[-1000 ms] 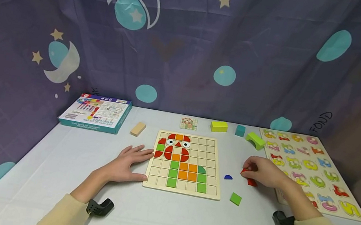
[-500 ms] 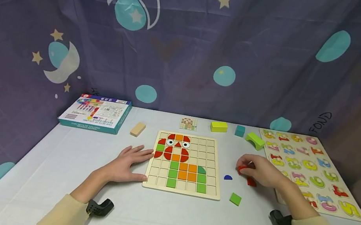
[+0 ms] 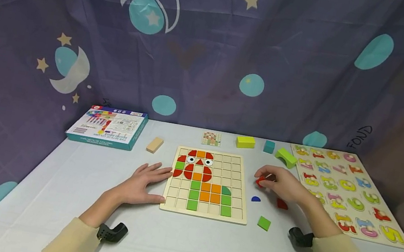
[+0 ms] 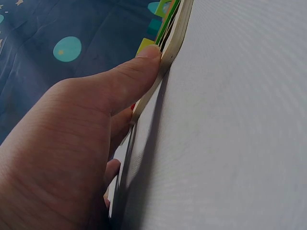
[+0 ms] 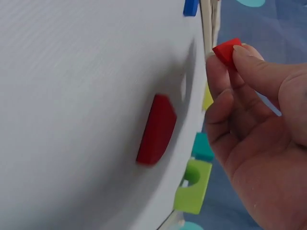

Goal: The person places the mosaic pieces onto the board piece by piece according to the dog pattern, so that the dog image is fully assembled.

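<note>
Between thumb and fingers my right hand [image 3: 283, 184] pinches a small red tile [image 5: 225, 51], held above the table right of the wooden grid board [image 3: 239, 174]. My left hand [image 3: 141, 183] lies spread at the board's left side, fingertips and thumb right at its edge. Red, green and orange tiles with two eye pieces form an animal-like figure on the grid. A second red tile [image 5: 157, 130] with one curved side lies on the table below the right hand. Near the board's right edge are a blue half-round tile [image 3: 255, 199] and a green square tile [image 3: 263, 223].
A picture card [image 3: 211, 138] lies behind the board, with a yellow block [image 3: 245, 142], a teal cube [image 3: 269, 146] and a green arch block [image 3: 286, 158] to its right. A number puzzle board [image 3: 366, 207] is at right. A plain wooden block [image 3: 154, 145] and a box [image 3: 107, 127] sit at left.
My right hand has moved left toward the board, carrying the small red tile away from the other red one, which stays on the table. The left hand has not moved.
</note>
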`<state>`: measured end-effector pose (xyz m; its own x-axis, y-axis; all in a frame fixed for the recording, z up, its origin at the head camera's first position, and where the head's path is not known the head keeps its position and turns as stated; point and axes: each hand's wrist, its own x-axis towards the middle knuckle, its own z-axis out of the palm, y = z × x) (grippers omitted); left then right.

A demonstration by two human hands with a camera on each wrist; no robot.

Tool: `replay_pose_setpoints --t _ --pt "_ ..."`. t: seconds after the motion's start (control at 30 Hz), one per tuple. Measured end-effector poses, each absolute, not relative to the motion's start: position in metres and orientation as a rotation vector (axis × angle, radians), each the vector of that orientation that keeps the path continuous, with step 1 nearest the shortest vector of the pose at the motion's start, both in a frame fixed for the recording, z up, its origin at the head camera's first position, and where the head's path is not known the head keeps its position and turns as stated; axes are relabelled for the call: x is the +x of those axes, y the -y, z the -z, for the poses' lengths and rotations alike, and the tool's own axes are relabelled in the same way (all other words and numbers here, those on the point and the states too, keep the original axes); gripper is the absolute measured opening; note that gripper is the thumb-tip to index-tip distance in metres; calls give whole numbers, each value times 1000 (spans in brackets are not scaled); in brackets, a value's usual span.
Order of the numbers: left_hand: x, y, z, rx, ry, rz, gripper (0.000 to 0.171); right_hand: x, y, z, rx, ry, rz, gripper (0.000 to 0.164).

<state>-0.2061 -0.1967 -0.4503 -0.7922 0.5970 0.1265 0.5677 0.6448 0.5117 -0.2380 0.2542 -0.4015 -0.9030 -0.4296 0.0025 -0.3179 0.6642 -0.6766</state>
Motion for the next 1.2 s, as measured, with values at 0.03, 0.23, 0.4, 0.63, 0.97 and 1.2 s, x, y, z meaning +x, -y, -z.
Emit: replay_pose_setpoints --t 0.03,0.23,0.4,0.63,0.97,1.2 --pt "-206 197 450 993 -2801 -843 80 -239 -252 401 -613 -2719 1068 14" --pt "-206 197 450 1001 -2804 -843 80 -245 -243 402 -582 -2715 1102 19" --pt "-206 197 450 1005 -2797 -859 79 -251 -233 403 -518 -2716 1156 22" --pt "-206 197 450 996 -2798 -853 80 -261 -219 404 -522 -2707 1177 16" --pt "-205 196 448 987 -2793 -861 80 -273 -190 406 -592 -2704 1181 9" --pt "-205 196 447 991 -2791 -860 79 -284 -169 409 -563 -2694 1170 11"
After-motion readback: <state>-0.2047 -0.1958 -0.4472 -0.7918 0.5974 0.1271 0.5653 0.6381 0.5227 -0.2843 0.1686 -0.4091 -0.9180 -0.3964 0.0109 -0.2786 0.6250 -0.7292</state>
